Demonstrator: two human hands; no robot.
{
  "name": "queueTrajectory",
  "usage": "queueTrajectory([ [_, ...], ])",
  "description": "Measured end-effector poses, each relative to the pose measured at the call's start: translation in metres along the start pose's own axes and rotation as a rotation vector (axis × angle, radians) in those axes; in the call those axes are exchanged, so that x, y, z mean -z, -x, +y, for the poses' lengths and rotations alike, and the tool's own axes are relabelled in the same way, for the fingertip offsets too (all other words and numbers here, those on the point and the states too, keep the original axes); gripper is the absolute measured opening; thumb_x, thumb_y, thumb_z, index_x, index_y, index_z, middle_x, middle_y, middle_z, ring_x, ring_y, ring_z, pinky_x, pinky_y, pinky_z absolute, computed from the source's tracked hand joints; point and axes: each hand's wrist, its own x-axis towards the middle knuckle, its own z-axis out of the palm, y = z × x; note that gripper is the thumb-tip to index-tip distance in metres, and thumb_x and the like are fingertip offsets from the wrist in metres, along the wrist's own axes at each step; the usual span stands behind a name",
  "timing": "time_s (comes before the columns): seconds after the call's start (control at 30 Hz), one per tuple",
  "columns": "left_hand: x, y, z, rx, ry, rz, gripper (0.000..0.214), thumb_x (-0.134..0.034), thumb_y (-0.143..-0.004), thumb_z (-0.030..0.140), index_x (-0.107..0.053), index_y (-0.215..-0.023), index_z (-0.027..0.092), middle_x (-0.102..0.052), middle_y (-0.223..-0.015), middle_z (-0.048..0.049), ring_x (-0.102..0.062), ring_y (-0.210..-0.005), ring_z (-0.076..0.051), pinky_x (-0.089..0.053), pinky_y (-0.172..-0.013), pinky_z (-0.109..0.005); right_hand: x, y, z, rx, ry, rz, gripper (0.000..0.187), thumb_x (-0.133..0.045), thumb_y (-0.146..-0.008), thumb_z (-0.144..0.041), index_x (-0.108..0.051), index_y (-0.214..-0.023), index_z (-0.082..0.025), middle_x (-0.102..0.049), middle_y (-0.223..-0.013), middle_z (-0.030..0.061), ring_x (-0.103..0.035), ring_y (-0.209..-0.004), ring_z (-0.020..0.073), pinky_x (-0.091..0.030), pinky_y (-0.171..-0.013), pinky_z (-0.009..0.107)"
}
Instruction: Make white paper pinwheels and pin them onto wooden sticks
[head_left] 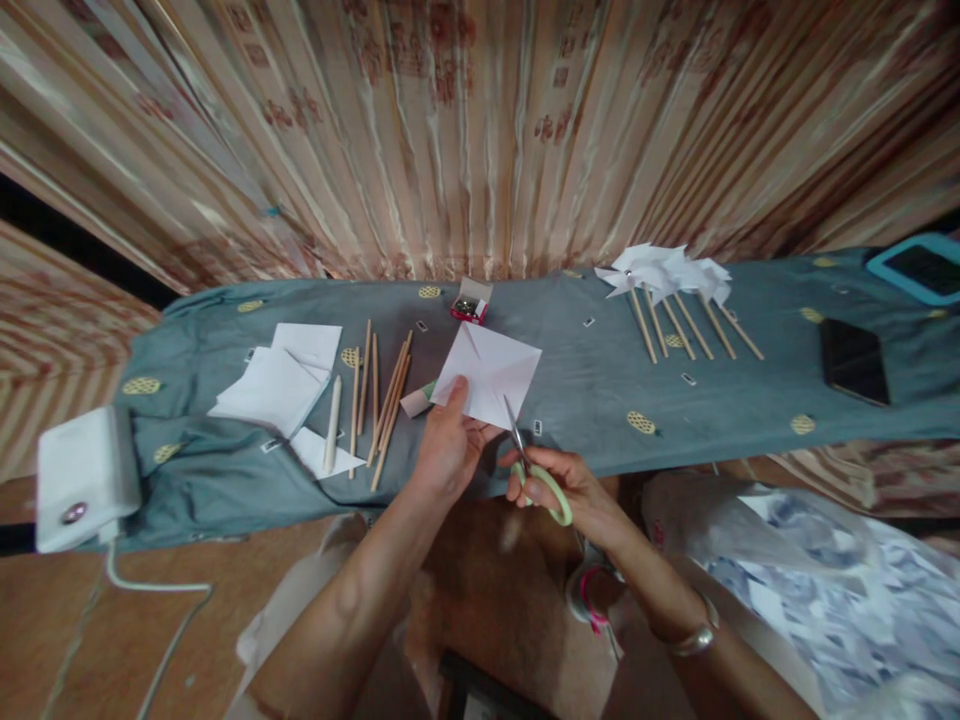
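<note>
My left hand [448, 445] pinches a square of white paper [491, 372] by its near corner, holding it over the front edge of the cloth-covered table [585, 390]. The paper shows diagonal fold creases. My right hand [559, 480] grips a pair of scissors [534, 468] with pale green handles. The blades point up at the lower right edge of the paper and look slightly apart. A bracelet sits on my right wrist.
Wooden sticks [379, 395] and a stack of white paper sheets [281, 385] lie to the left. Finished paper pinwheels on sticks [675, 290] lie at the back right, near a dark phone [853, 360] and a blue-rimmed tablet [919, 268]. A small open box [470, 300] stands behind the paper.
</note>
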Motion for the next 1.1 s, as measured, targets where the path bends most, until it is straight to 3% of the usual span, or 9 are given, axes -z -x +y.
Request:
queueTrajectory([
  [0.8, 0.0036, -0.0027, -0.0041, -0.031, 0.013, -0.044, 0.017, -0.060, -0.088, 0.031, -0.064, -0.098, 0.018, -0.075, -0.092, -0.0080, -0.073, -0.089, -0.023, -0.059, -0.075, -0.035, -0.0016, -0.0002, 0.0032, -0.043, -0.076, 0.045, 0.041, -0.082, -0.064, -0.049, -0.071, -0.090, -0.019, -0.064, -0.063, -0.0023, -0.056, -0.056, 0.0080, -0.049, -0.056, 0.021],
  [1.1, 0.0026, -0.0019, -0.0025, -0.019, 0.065, -0.034, 0.019, -0.057, -0.090, 0.027, -0.062, -0.104, 0.015, -0.075, -0.092, -0.0077, -0.073, -0.086, -0.022, -0.059, -0.079, -0.036, -0.0023, -0.0022, 0.0060, -0.087, -0.117, 0.052, 0.046, -0.085, -0.059, -0.047, -0.070, -0.091, -0.017, -0.060, -0.060, -0.0041, -0.052, -0.053, 0.0063, -0.043, -0.052, 0.020],
])
